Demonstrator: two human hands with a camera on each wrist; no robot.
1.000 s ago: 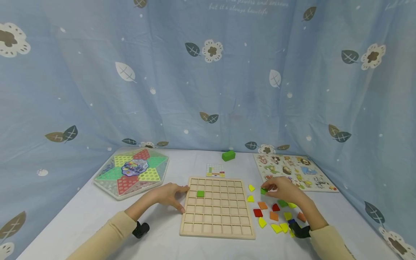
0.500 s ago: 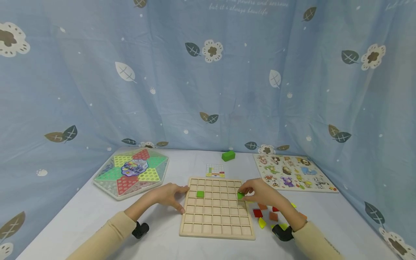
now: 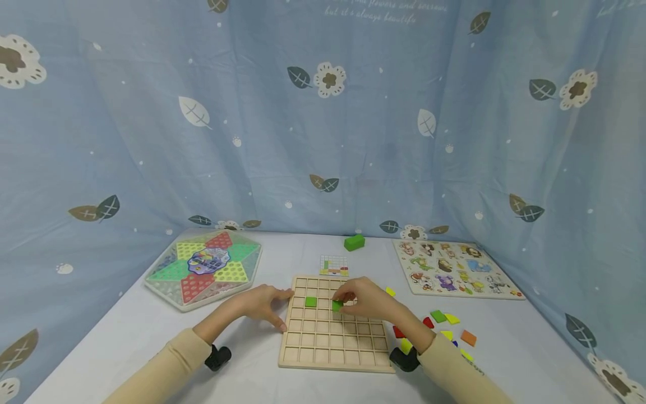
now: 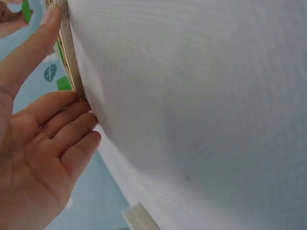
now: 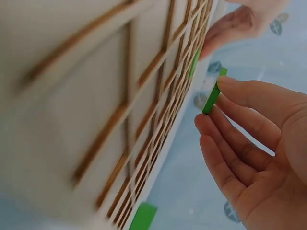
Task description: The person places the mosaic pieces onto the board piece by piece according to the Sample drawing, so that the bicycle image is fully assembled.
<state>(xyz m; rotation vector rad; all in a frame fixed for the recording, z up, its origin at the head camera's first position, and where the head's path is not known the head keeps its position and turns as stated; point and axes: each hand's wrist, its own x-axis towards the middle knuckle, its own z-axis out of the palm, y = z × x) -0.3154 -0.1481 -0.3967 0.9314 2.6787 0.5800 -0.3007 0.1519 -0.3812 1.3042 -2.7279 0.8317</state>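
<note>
A wooden grid board (image 3: 335, 354) lies flat on the white table, and one green square tile (image 3: 310, 302) sits in a cell toward its upper left. My left hand (image 3: 262, 306) touches the board's left edge with thumb and fingertips spread apart; the left wrist view shows these fingers (image 4: 76, 132) fairly straight along the wooden rim (image 4: 72, 57). Over the upper middle of the board, my right hand (image 3: 370, 301) pinches a second green square tile (image 3: 337, 306). In the right wrist view this tile (image 5: 215, 93) is between thumb and fingertips, tilted and raised above the grid.
Loose coloured pieces, including a green tile (image 3: 438, 316) and an orange tile (image 3: 469, 338), lie right of the board, partly behind the right forearm. Beyond it are a small pattern card (image 3: 334, 265) and a green block (image 3: 355, 242). A star-patterned game board (image 3: 207, 269) and an animal puzzle (image 3: 454, 269) flank them.
My right hand has carried the green tile leftward from the loose pieces, across the board's right edge, to above its upper middle. The left hand stays at the board's left edge.
</note>
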